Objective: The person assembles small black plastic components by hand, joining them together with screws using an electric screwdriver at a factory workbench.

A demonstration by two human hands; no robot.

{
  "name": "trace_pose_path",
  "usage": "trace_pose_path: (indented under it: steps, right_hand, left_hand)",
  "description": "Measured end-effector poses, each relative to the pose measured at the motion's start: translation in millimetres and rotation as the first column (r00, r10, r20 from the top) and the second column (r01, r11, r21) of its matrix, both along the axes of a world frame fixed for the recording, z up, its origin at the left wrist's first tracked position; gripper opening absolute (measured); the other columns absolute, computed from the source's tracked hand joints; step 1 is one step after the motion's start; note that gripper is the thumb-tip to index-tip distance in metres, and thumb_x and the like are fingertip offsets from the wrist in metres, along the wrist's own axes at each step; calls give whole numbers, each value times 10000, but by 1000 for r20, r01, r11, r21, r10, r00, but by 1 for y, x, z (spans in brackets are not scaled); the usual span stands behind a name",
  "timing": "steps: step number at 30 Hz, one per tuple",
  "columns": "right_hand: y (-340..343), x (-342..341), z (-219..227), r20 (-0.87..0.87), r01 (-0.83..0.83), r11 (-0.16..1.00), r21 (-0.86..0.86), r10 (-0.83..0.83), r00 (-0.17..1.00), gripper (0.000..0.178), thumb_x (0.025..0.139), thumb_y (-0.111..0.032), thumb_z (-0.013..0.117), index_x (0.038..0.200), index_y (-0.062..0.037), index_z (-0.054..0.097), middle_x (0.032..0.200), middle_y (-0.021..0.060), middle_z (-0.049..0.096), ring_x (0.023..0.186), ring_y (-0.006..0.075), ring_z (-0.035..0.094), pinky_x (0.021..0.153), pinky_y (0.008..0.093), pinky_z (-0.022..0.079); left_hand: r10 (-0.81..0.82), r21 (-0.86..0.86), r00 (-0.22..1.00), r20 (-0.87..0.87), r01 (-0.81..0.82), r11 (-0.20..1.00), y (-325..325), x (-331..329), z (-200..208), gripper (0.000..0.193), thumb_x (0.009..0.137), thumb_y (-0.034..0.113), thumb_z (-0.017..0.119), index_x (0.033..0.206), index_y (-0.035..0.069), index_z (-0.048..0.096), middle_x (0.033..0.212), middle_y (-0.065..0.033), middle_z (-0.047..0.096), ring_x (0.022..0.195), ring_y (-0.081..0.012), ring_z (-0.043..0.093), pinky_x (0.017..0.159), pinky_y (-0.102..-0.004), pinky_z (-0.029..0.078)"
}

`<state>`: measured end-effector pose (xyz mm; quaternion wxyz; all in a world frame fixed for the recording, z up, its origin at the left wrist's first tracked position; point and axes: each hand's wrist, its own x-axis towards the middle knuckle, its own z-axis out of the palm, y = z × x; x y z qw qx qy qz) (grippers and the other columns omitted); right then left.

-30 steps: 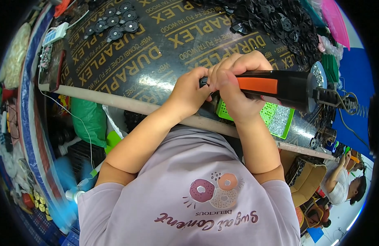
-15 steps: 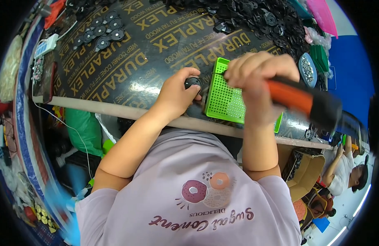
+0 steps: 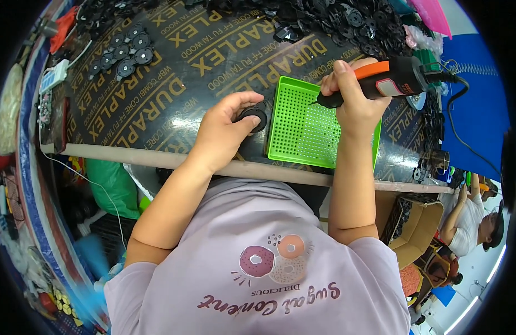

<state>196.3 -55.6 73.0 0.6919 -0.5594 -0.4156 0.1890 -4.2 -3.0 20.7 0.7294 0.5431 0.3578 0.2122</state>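
The right hand (image 3: 358,109) grips a black-and-orange cylindrical power screwdriver (image 3: 402,78), its tip over a green perforated plastic tray (image 3: 291,120), pointing just below 9 o'clock; at the tray's 9 o'clock, the left hand (image 3: 220,131) pinches a round black plastic disc (image 3: 258,118).

Bright light glares off the tabletop (image 3: 224,72) (fisheye bends edges near the rim)

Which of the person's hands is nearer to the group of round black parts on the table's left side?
Left. The left hand is to the right of the group, lower in the picture; the right hand is farther right, appearing above the green tray.
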Motion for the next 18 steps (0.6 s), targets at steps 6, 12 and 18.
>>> trace_pose_path:
  steps: [6, 12, 18]
  right_hand:
    - [0, 0, -2, 1, 11, 1000, 20, -11, 1000, 139, 833, 45, 598, 764, -15, 492, 580, 86, 528, 474, 176, 524, 522, 323, 473]
    - [-1, 0, -3, 12, 11, 1000, 12, -11, 1000, 142, 839, 51, 587, 767, -17, 486, 585, 92, 528, 478, 181, 526, 518, 321, 466]
    - [-1, 0, -4, -12, 3, 999, 37, -3, 1000, 136, 842, 56, 578, 777, -18, 484, 587, 92, 523, 481, 182, 525, 517, 321, 465]
  left_hand:
    - [39, -70, 999, 33, -37, 997, 0, 1, -9, 405, 858, -59, 572, 1253, 2, 509, 1162, -73, 518, 950, -106, 569, 771, -260, 538]
    - [27, -77, 999, 38, -24, 997, 0, 4, -10, 395, 868, -51, 559, 1250, 2, 475, 1152, -91, 522, 932, -116, 579, 760, -264, 552]
    - [28, -166, 999, 47, -20, 986, 1, 5, -3, 404, 887, -42, 525, 1269, 25, 413, 1150, -136, 567, 901, -174, 629, 722, -251, 548]
